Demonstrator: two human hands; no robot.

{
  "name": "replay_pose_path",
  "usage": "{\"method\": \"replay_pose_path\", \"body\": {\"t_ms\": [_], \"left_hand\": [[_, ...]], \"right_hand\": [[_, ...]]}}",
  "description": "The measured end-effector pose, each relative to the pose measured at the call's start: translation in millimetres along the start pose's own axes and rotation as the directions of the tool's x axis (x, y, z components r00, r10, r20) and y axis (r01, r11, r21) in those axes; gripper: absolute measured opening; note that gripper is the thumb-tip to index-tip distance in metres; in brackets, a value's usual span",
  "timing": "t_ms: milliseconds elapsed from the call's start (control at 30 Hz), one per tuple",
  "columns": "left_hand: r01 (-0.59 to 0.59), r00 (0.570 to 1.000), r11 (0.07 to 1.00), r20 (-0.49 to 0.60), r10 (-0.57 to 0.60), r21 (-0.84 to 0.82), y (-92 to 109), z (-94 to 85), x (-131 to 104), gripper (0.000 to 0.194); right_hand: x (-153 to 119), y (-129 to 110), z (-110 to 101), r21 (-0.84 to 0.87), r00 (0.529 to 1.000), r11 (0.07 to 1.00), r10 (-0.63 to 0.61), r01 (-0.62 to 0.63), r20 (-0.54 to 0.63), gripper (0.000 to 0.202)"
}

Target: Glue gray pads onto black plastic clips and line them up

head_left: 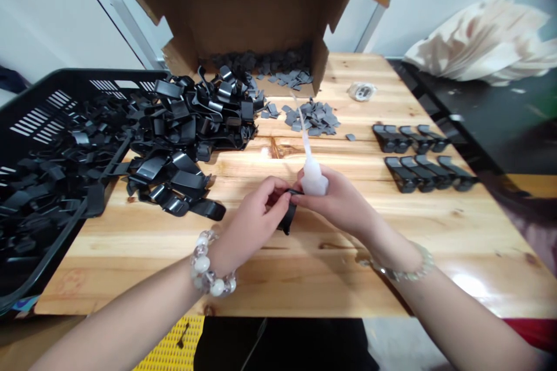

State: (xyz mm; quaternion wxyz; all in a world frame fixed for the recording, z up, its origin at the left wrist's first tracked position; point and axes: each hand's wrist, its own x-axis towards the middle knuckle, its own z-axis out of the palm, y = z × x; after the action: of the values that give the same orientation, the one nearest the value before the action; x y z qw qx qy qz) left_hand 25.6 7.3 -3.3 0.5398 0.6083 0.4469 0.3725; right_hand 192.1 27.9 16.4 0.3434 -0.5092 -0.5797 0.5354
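Observation:
Pinched in the fingers of my left hand point(256, 214) is a curved black plastic clip point(288, 219), partly hidden by those fingers. My right hand point(342, 200) is wrapped round a small white squeeze bottle point(314, 178) whose long thin nozzle points up and away from me. The right fingertips also meet the near end of the clip, close to the left fingers. Beyond the hands lies a loose heap of small flat grey pads point(317, 118). To the left is a pile of similar black clips point(174, 179).
A black crate point(61, 84) full of black parts stands at left. An open cardboard box point(256, 6) with more grey pads point(291, 72) sits at the back. Two rows of black clips point(424, 174) stand at right, near a roll of clear tape point(362, 91) on the wooden table point(243, 284).

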Motion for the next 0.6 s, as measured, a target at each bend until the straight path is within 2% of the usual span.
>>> {"method": "replay_pose_path", "body": {"t_ms": [167,267,433,600], "left_hand": [[0.07,0.997,0.992,-0.037,-0.075,-0.107,-0.7,-4.2,3.2,0.012],[0.106,0.992,0.978,-0.05,-0.117,-0.177,-1.1,-4.6,5.4,0.011],[0.129,0.989,0.96,-0.034,-0.142,-0.248,-1.6,-2.9,5.4,0.007],[0.09,0.995,0.95,-0.005,-0.096,-0.298,0.3,-1.6,4.7,0.009]], "right_hand": [[0.5,-1.8,-2.1,0.164,0.998,0.985,0.051,-0.058,0.047,0.03],[1.7,0.3,-3.8,0.246,0.998,0.968,0.031,-0.045,0.061,0.029],[2.4,2.5,-3.9,0.274,0.999,0.961,0.006,-0.017,0.039,0.023],[2.9,3.6,-3.9,0.274,0.999,0.961,0.007,-0.02,0.049,0.023]]}}
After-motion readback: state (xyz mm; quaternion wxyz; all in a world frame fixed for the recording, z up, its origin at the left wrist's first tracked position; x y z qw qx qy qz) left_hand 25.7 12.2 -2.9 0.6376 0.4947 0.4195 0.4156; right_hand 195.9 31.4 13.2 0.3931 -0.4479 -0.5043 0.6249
